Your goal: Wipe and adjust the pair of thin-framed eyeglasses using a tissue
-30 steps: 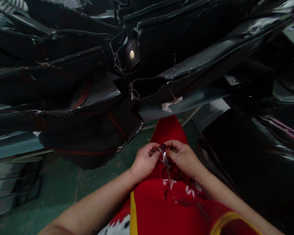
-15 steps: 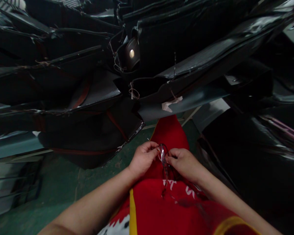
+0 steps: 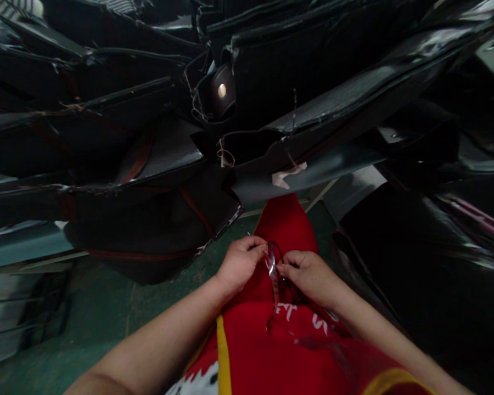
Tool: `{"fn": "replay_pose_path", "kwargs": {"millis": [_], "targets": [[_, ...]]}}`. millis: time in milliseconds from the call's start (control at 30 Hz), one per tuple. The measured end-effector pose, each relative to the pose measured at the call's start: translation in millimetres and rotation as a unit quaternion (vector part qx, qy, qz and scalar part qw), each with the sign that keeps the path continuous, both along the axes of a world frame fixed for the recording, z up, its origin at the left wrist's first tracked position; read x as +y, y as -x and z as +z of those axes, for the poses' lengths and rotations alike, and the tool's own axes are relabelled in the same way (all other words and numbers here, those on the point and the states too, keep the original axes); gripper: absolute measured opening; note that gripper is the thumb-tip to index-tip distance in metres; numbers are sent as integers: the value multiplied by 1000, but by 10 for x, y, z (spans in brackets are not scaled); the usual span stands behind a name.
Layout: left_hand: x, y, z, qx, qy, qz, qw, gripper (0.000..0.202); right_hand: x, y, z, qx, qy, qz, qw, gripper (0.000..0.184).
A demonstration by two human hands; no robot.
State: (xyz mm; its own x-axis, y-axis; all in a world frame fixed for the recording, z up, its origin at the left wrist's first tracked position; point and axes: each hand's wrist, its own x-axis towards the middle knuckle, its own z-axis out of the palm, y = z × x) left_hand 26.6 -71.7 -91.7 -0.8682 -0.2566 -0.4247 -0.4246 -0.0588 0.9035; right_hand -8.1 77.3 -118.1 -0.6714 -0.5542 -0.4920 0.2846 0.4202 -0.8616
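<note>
Left hand and right hand pinch top of thin shiny strap between fingertips, over red lap. Strap hangs loose below. Fiddling mid-way by look; black leather pile ahead untouched.

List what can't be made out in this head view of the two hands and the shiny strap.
- Strap, head view: its top end is hidden between the fingertips of the left hand and right hand; the grip itself is unclear.
- Strap's lower end: too dim and thin against the red garment.
- White print on the garment: covered by the right wrist, unreadable.
- Black stacked pieces: too dark to separate.
</note>
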Motion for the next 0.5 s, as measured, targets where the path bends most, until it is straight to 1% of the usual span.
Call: {"fn": "replay_pose_path", "kwargs": {"millis": [67,133,200,367,500], "targets": [[-7,-1,-9,2,36,-12,999,13,-3,0,5,2,-6,2,1000,19],[-16,-2,-14,2,48,-20,999,13,0,-3,-1,4,-12,3,1000,19],[-32,0,-12,-2,29,-31,999,14,6,-9,-13,6,-13,4,1000,20],[-94,32,29,-18,-50,-79,995,16,6,-12,-15,32,-32,7,999,19],[-120,68,59,-21,-67,-103,992,21,-3,6,7,43,-45,22,998,19]]}}
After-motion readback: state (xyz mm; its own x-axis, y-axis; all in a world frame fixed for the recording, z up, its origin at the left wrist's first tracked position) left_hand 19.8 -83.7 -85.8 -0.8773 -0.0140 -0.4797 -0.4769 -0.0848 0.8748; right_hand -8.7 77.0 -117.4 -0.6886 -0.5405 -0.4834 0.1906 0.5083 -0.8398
